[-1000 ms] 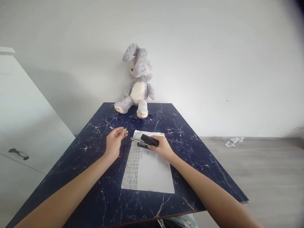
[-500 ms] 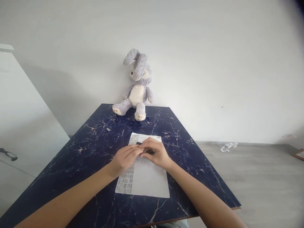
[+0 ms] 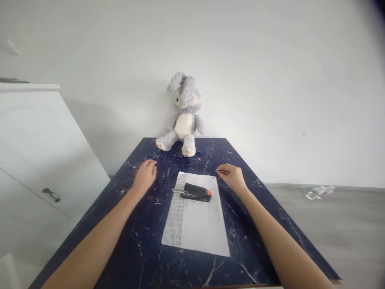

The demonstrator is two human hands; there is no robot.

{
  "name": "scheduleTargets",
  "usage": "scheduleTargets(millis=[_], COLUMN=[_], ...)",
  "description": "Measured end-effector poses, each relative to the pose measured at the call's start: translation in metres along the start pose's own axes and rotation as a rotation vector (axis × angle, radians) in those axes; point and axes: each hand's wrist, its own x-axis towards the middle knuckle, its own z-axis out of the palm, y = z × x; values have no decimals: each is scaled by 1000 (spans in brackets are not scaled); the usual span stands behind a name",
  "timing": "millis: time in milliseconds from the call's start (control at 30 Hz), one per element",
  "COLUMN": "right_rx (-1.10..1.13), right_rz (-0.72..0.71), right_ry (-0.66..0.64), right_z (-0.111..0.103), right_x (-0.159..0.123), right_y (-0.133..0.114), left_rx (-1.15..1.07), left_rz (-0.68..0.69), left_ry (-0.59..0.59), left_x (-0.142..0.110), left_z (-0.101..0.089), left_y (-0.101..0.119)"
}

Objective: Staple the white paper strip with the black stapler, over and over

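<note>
Cabinet: white, left of the table, dark handle (image 3: 51,195) on its front.
Table, left edge: a strip of dark blue marbled table (image 3: 135,257) runs between this edge and the left hand.
Left hand (image 3: 146,175): palm down, fingers bent, at or just above the surface, inside the left edge. Grip: cannot tell whether it pinches anything; the fingertips are turned away.
Gap, left hand to paper: bare tabletop, the two well apart.
Table, far edge: meets the wall; plush rabbit (image 3: 183,124) sits there, legs towards the paper.
Paper (image 3: 200,228): flat, inside all table edges, a strip of tabletop showing between its lower end and the near edge.
Stapler (image 3: 197,191): black with an orange patch, lying across the upper part of the paper, metal rail protruding left; neither hand touches it.
Right hand (image 3: 231,176): beside the paper's upper right corner. Grip: thumb and forefinger pressed together on a small pale piece (image 3: 215,170), too small to identify.
Table, right edge: tabletop shows between it and the right hand.
Floor, right: clear plastic item (image 3: 320,192) near the wall.
Change, half a second: hands, then together over the stapler, are now separated; stapler is uncovered.
</note>
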Motion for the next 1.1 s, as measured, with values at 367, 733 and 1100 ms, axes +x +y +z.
scheduleTargets(millis=[367, 733, 1100], right_rx=[-554, -310, -110], right_rz=[219, -121, -144], right_ry=[-88, 164, -274], right_z=[-37, -2, 44], right_x=[6, 1, -29], right_y=[67, -10, -94], left_rx=[125, -281, -734], left_rz=[-169, -61, -132], left_ry=[-382, -49, -129], left_x=[0, -7, -27], left_z=[31, -12, -22], left_y=[-56, 26, 96])
